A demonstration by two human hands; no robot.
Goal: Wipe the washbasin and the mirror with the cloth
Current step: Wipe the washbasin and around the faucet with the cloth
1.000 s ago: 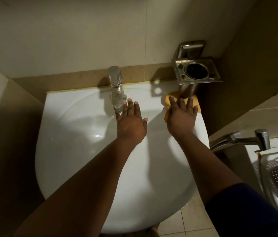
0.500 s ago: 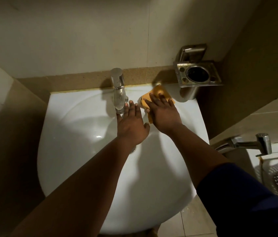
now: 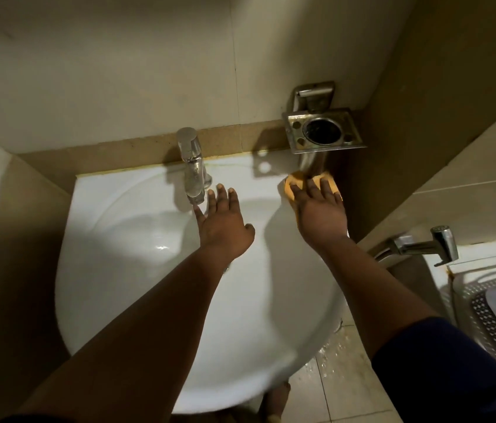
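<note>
My right hand point(image 3: 320, 215) lies palm down on the folded orange cloth point(image 3: 294, 186), pressing it flat onto the back right corner of the white oval ceramic washbasin point(image 3: 137, 288). My fingers are straight and slightly fanned, laid over the cloth rather than curled round it; its orange edge peeks out past my fingertips and on the left side of my hand. The cloth sits right under the square steel tumbler holder point(image 3: 324, 131) fixed to the wall, touching the foot of its stem. My right forearm runs straight from the lower right, the dark blue sleeve point(image 3: 442, 367) ending above the elbow.

My left hand point(image 3: 224, 227) hangs over the bowl, palm down, fingers straight and close together, thumb sticking out to the right. Its fingertips are just beside the spout of the chrome pillar tap point(image 3: 193, 166); I cannot tell whether they touch it. My left forearm stretches bare across the basin from the lower left.

A chrome hand-spray nozzle point(image 3: 442, 244) sits at the right edge.
</note>
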